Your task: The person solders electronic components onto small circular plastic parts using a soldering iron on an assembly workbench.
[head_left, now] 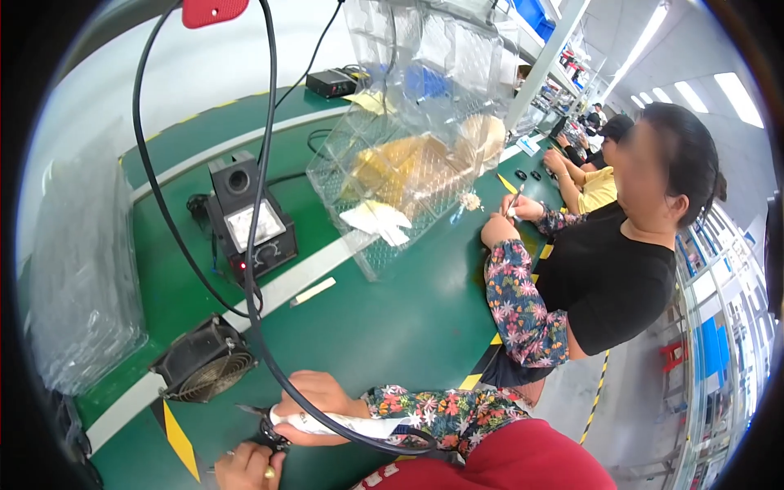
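Observation:
My right hand [314, 404], in a floral sleeve, is closed around a white corded handheld tool [359, 425]. A black cable [298, 394] loops down from above and runs to the tool's rear end. Just below, at the bottom edge, my left hand [249, 469] has its fingers bent and pressed against a small dark round part [274, 433]. That part sits between my two hands, partly covered by them, and its kind cannot be made out. A thin dark point sticks out beside the right fingers. My left hand is cut off by the picture's rim.
A black fan [204, 363] stands left of my hands. Behind it is a black control box [249, 224] with a red light. Clear plastic trays [384, 175] lean farther back. A thin pale stick [314, 291] lies on the green table [392, 327]. A co-worker [612, 253] sits to the right.

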Tool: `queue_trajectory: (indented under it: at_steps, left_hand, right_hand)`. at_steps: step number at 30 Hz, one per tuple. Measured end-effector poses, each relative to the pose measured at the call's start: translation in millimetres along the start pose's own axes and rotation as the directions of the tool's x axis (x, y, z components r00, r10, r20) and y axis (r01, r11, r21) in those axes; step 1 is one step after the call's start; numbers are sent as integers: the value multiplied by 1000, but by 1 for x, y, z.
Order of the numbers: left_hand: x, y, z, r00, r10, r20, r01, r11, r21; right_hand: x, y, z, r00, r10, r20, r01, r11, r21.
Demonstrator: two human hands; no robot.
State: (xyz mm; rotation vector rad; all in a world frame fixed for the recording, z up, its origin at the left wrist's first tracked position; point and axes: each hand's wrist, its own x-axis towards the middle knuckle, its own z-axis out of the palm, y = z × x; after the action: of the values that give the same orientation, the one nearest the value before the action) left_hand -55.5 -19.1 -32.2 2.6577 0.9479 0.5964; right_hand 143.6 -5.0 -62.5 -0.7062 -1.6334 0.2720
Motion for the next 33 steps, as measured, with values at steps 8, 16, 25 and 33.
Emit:
queue_trajectory:
  at_steps: [8, 16, 25, 33]
  left_hand:
    - [-6, -9, 4, 997, -74, 12, 74, 993, -91]
    - [0, -12, 4, 982, -149, 114, 165, 975, -149]
    - [-2, -3, 8, 962, -261, 83, 270, 955, -120]
    - [-13, -1, 2, 961, -232, 152, 253, 958, -138]
  right_hand:
    - [2, -3, -1, 1000, 26, -1, -26, 1000, 5]
    - [6, -1, -4, 998, 64, 10, -64, 997, 39]
    - [-1, 1, -2, 998, 63, -23, -62, 996, 65]
    - [-1, -3, 1, 993, 112, -38, -110, 992, 56]
